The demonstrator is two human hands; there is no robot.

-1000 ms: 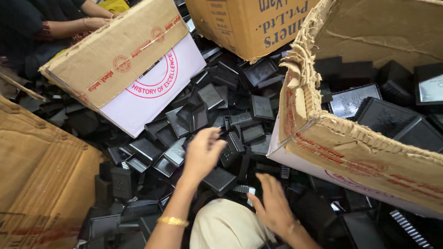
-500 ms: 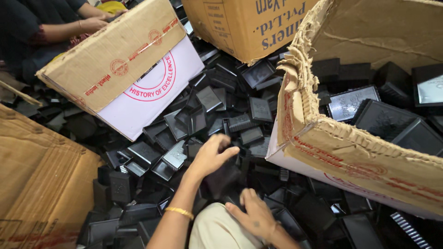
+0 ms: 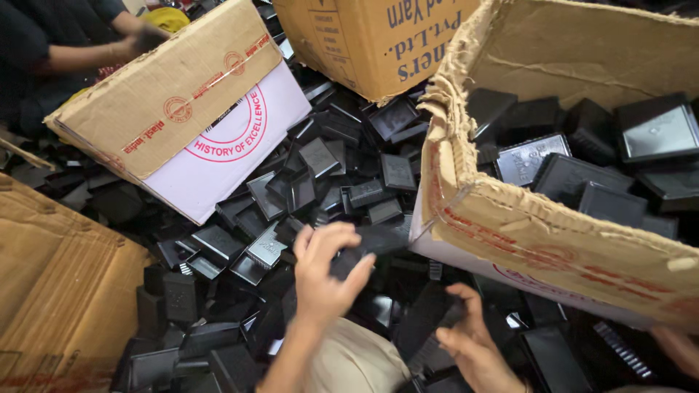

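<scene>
My left hand [image 3: 325, 273] is closed around a black plastic square part [image 3: 368, 246], lifted just above a heap of the same black parts [image 3: 306, 182] on the floor. My right hand [image 3: 477, 349] is lower, near my knee [image 3: 357, 360], its fingers curled on another black part [image 3: 426, 320] in the heap. A torn cardboard box [image 3: 524, 225] just right of my left hand is filled with several black parts.
A tilted cardboard box with a white printed side [image 3: 182, 116] lies at upper left. Another brown box [image 3: 371, 36] stands at the top. Flattened cardboard [image 3: 51, 276] fills the left. Another person's arm [image 3: 95, 51] reaches in at top left.
My left hand has closed on a black part and lifted it toward the torn box. My right hand moved right and took hold of a part in the heap.
</scene>
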